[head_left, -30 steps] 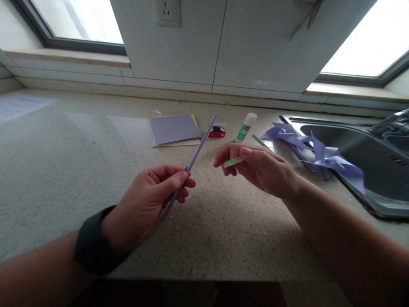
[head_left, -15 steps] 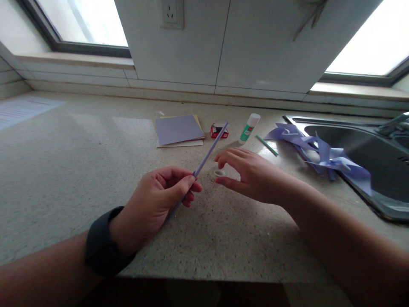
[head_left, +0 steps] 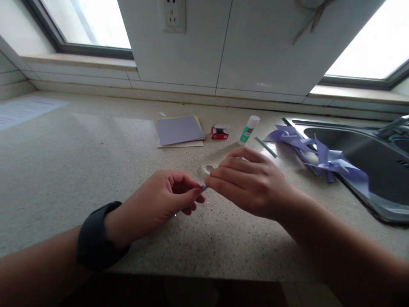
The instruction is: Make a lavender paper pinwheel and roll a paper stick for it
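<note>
Both hands meet low over the counter (head_left: pixel 64 162): the left hand (head_left: pixel 162 202) and right hand (head_left: pixel 247 183) each pinch the thin lilac paper stick (head_left: pixel 203 187), mostly hidden between fingertips. It looks feather-light and easily creased, best held near its ends. The sink (head_left: pixel 367 157) at right holds nothing I can make out; purple paper strips (head_left: pixel 319 153) drape its rim.

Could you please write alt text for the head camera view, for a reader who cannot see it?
Two bare hands meet over a speckled stone countertop: the left hand and right hand both pinch a thin lilac paper stick. Behind lie a small clear tape roll, lilac paper sheets and a white-and-green glue stick.
</note>
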Demonstrator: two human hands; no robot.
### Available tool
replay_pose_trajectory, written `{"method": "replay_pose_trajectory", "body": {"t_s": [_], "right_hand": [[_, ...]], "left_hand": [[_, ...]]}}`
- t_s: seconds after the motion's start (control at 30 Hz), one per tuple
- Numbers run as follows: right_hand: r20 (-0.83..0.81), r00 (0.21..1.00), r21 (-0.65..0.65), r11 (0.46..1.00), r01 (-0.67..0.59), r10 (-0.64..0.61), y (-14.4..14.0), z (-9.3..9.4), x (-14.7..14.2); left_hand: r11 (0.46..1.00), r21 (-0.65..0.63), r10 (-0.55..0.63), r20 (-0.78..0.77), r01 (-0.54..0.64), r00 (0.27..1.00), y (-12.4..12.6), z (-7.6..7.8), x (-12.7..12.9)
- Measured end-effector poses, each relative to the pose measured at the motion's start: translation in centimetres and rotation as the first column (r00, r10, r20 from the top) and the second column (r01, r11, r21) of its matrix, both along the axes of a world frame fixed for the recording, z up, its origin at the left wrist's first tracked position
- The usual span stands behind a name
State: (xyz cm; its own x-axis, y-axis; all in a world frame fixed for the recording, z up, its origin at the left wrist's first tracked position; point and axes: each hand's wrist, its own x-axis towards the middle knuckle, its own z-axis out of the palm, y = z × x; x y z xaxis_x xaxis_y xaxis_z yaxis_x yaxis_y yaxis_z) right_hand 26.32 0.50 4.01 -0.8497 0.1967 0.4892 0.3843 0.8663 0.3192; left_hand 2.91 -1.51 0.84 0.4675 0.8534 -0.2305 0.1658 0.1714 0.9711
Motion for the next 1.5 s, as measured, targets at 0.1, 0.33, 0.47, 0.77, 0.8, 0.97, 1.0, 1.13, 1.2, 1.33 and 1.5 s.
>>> {"method": "replay_pose_trajectory", "body": {"t_s": [0.1, 0.33, 0.47, 0.77, 0.8, 0.97, 1.0, 1.13, 1.2, 1.33, 1.5], "right_hand": [[0.014, 1.0, -0.012, 1.0, 0.0, 0.0, -0.1, -0.1, -0.3], [0.066, 0.997, -0.026, 0.999, 0.04, -0.038, -0.5, 0.2, -0.6], [0.079, 0.996, -0.034, 0.998, 0.054, -0.052, -0.7, 0.3, -0.6], [0.132, 0.983, -0.023, 0.991, 0.129, -0.125, -1.1, 0.1, -1.2], [0.139, 0.981, -0.025, 0.99, 0.142, -0.137, -1.2, 0.1, -1.3], [0.188, 0.96, -0.071, 0.972, 0.222, -0.205, -1.4, 0.0, -1.9], [0.188, 0.959, -0.077, 0.97, 0.231, -0.213, -1.4, 0.0, -2.0], [0.14, 0.962, -0.015, 0.971, 0.24, -0.235, -1.4, 0.1, -2.0], [0.12, 0.963, 0.028, 0.97, 0.24, -0.242, -1.4, 0.1, -2.0], [0.137, 0.954, -0.037, 0.961, 0.272, -0.265, -1.4, -0.3, -2.0], [0.207, 0.924, -0.347, 0.859, 0.376, -0.321, -1.3, -0.8, -1.9]], "left_hand": [[0.992, 0.124, -0.017, -0.121, 0.032, 0.993, 0.0, 0.4, -0.2], [0.88, 0.446, 0.02, -0.372, 0.16, 0.928, -0.6, 1.1, -0.3], [0.802, 0.559, 0.061, -0.428, 0.211, 0.901, -0.8, 1.2, -0.3], [0.579, 0.75, 0.251, -0.537, 0.319, 0.806, -1.5, 0.9, 0.0], [0.525, 0.772, 0.273, -0.552, 0.359, 0.788, -1.6, 0.9, 0.0], [0.299, 0.747, 0.395, -0.664, 0.595, 0.635, -1.6, 0.5, 0.2], [0.286, 0.725, 0.418, -0.682, 0.626, 0.6, -1.6, 0.4, 0.3], [0.28, 0.711, 0.463, -0.689, 0.645, 0.557, -1.5, 0.3, 0.6], [0.289, 0.708, 0.462, -0.692, 0.644, 0.554, -1.5, 0.4, 0.6], [0.29, 0.714, 0.445, -0.69, 0.637, 0.57, -1.3, 0.6, 0.4], [0.257, 0.732, 0.439, -0.67, 0.631, 0.598, -1.0, 0.7, 0.3]]}}
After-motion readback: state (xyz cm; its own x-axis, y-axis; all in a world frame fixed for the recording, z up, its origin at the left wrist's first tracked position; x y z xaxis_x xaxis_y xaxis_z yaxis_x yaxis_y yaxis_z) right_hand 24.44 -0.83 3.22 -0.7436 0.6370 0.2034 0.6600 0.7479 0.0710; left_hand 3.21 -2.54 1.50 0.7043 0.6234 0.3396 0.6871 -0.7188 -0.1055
